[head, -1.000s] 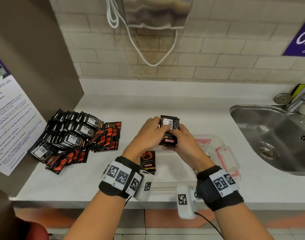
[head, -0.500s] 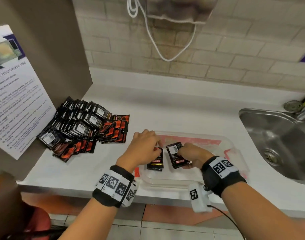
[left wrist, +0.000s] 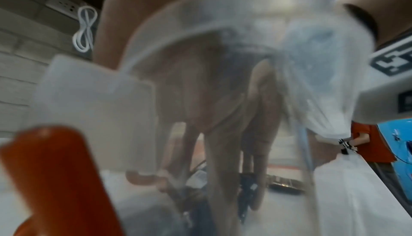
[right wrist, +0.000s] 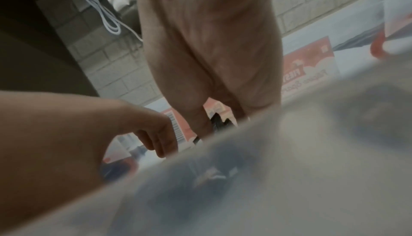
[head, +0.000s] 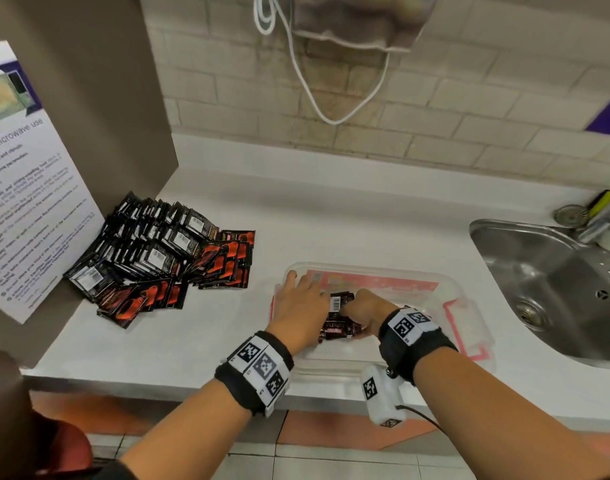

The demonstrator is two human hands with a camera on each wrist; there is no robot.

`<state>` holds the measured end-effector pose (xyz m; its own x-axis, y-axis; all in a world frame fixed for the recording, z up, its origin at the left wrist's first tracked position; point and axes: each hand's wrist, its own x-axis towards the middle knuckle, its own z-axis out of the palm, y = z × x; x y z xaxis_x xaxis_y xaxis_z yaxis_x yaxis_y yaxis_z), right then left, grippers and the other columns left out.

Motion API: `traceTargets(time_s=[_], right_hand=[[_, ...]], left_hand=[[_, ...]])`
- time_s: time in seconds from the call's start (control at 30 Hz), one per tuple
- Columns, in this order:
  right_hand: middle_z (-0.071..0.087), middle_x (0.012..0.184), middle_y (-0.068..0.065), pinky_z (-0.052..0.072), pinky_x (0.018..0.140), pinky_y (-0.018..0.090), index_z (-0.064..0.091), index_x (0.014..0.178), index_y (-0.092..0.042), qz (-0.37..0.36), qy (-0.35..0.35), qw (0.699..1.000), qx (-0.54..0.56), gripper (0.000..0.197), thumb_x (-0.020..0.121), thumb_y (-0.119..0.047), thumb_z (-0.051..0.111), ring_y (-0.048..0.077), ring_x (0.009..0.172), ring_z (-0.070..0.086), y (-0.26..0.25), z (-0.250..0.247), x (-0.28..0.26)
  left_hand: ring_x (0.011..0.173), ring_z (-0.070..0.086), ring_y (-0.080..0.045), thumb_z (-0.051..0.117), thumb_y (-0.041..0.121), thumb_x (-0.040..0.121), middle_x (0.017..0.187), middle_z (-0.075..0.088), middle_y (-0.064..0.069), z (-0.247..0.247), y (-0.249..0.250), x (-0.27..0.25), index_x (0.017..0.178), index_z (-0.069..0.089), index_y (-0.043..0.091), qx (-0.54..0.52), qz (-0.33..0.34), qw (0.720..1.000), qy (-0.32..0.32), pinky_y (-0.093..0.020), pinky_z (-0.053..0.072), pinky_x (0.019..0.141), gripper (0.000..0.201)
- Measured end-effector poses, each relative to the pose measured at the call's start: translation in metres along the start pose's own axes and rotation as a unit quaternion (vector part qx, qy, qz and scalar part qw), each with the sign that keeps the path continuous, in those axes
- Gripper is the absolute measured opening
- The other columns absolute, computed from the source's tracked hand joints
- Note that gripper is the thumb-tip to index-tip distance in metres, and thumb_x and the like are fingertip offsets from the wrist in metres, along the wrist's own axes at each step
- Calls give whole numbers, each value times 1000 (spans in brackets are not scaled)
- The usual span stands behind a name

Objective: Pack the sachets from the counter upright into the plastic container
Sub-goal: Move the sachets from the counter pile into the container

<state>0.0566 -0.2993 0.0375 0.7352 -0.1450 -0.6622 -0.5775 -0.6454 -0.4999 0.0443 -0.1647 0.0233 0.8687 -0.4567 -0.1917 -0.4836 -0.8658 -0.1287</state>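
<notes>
A small bunch of dark sachets sits inside the clear plastic container, at its left end, pressed between the two hands; they lean rather than stand square, one showing a white barcode panel at its top. The left hand lies against the left face of the bunch with fingers extended and fairly straight, fingertips reaching toward the container's far left corner, so it presses the sachets without gripping them. The right hand meets the bunch from the other side with its fingers curled in; it appears to pinch the top of the sachets, though the head view hides the fingertips and the right wrist view is blurred by the container wall (only dark sachet edges show below the palm). The left wrist view, also taken through blurred plastic, shows fingers pointing down onto dark packets. The container rests on the white counter, directly beneath both hands. Well to the left of the left hand lies the large spread heap of remaining sachets, black and orange. To the right of the right hand, beyond the container's red clip, is a steel sink.
</notes>
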Motion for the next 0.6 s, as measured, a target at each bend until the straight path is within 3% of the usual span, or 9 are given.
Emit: traceTargets(time_s=[0.07,0.13,0.27,0.33,0.4,0.43,0.53,0.6], right_hand=[[65,120,22,54,92,40,62,111,-2,-3,12,999,-36,18,98,-10,53,33,109,63,2,-1,3],[63,121,20,48,84,34,60,109,-4,5,16,998,-65,17,97,-14,53,31,108,60,4,0,5],[36,147,20,45,108,41,51,132,-6,29,60,988,-137,38,99,-25,55,35,132,44,8,3,7],[40,143,22,48,106,44,54,124,-5,21,34,993,-108,29,99,-20,54,35,133,42,10,4,9],[53,132,24,53,99,46,58,100,-9,11,28,998,-55,8,95,-15,59,33,130,47,13,4,10],[56,128,23,55,97,46,55,90,-12,1,34,999,-32,8,93,-14,62,33,126,51,14,4,9],[60,111,17,57,93,44,53,89,-8,-12,51,999,10,16,89,-10,68,30,103,60,16,1,10],[62,112,17,58,90,43,51,88,-8,-4,50,999,7,16,90,-9,67,29,96,61,20,0,12]], left_hand=[[141,31,-29,80,37,78,148,44,-9,5,2,0,140,49,17,5,-18,1000,14,-54,5,120,72],[142,31,-30,79,32,79,151,42,-9,8,4,-1,144,46,15,4,-31,999,26,-58,-2,121,74],[143,32,-31,78,30,80,152,42,-9,10,4,-1,148,40,18,-2,-42,999,27,-62,-5,118,79],[145,30,-30,77,31,80,154,40,-9,10,4,-2,148,39,18,2,-40,999,23,-62,-4,118,79],[145,29,-29,77,35,79,154,39,-9,10,4,-2,148,38,18,4,-37,999,24,-62,-4,117,81],[145,29,-30,77,39,79,154,39,-9,10,4,-2,149,35,17,5,-35,999,25,-63,-4,117,85],[147,27,-30,77,44,80,158,33,-10,10,4,-2,155,23,15,10,-35,999,28,-63,-3,119,97],[146,28,-31,76,42,82,158,33,-10,12,5,-3,156,21,14,13,-38,999,32,-62,-4,118,96]])
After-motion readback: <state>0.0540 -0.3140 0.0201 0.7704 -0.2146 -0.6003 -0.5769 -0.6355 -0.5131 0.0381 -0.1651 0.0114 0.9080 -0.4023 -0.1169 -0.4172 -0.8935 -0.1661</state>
